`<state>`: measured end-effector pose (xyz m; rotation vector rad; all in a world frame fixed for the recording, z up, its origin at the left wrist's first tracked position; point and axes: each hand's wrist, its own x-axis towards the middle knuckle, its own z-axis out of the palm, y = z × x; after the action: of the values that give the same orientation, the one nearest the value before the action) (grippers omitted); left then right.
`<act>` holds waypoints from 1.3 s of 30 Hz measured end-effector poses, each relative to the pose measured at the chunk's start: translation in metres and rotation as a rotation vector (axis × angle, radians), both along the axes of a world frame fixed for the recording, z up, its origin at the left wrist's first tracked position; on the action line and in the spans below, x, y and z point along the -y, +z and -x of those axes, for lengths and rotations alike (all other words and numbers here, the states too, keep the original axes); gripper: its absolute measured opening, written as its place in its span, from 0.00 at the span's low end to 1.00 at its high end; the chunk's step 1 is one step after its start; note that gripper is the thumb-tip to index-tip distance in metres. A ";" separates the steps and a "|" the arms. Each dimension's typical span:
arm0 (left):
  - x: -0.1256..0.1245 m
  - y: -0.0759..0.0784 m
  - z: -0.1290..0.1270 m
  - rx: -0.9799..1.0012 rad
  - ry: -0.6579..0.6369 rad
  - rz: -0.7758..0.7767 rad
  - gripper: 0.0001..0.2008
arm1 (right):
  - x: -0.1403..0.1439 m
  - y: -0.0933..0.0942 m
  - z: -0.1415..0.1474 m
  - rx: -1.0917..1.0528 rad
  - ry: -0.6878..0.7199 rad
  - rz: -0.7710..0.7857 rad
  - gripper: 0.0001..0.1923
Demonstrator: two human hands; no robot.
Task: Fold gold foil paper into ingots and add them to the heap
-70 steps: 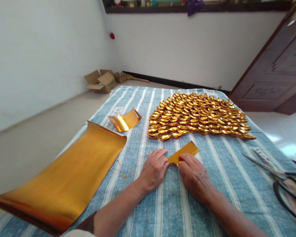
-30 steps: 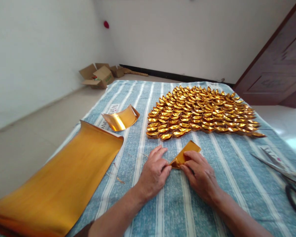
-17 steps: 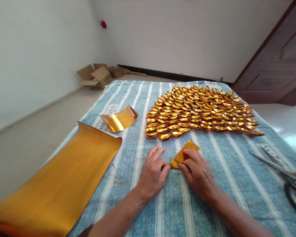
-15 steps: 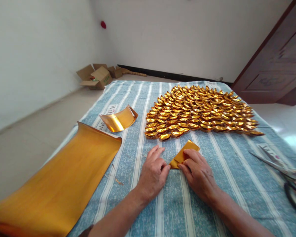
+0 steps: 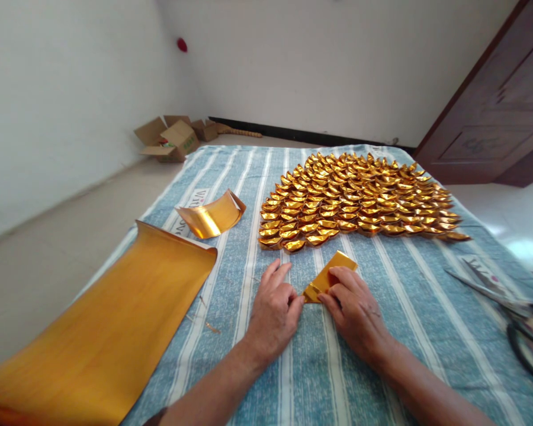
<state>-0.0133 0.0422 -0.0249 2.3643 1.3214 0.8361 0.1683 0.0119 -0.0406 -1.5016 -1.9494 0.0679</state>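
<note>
Folding appears to be the step in hand: one gold strip (image 5: 323, 280) lies slantwise mid-width on the table (image 5: 311, 367), toward its near edge, a corner turned over. The left hand (image 5: 273, 313) pinches that corner between thumb and forefinger, other fingers spread; the right hand (image 5: 357, 313) grips the strip's side, fingers narrow. The next move calls, I judge, for firm creasing. One large gold sheet (image 5: 115, 319) lies along the left edge, one curled gold piece (image 5: 213, 217) beyond it, layers uncountable; one pair of scissors (image 5: 515, 310) by the right edge; folded gold boats (image 5: 359, 198) fill the far right corner, too crowded to count.
</note>
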 end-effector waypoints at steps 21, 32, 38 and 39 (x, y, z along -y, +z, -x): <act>-0.001 -0.003 -0.001 -0.027 0.013 -0.012 0.10 | -0.001 0.000 0.001 0.018 -0.003 0.002 0.13; 0.000 0.000 -0.003 -0.053 0.026 0.001 0.09 | -0.001 0.001 0.001 0.022 -0.004 0.033 0.10; 0.000 0.000 -0.003 -0.069 0.039 0.009 0.09 | -0.001 0.001 0.001 0.014 -0.001 0.047 0.11; 0.000 0.000 -0.003 -0.070 0.044 0.012 0.09 | -0.001 0.002 0.001 0.012 0.000 0.048 0.11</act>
<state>-0.0106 0.0418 -0.0245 2.3831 1.4072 0.7617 0.1670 0.0127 -0.0391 -1.5362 -1.9703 0.1067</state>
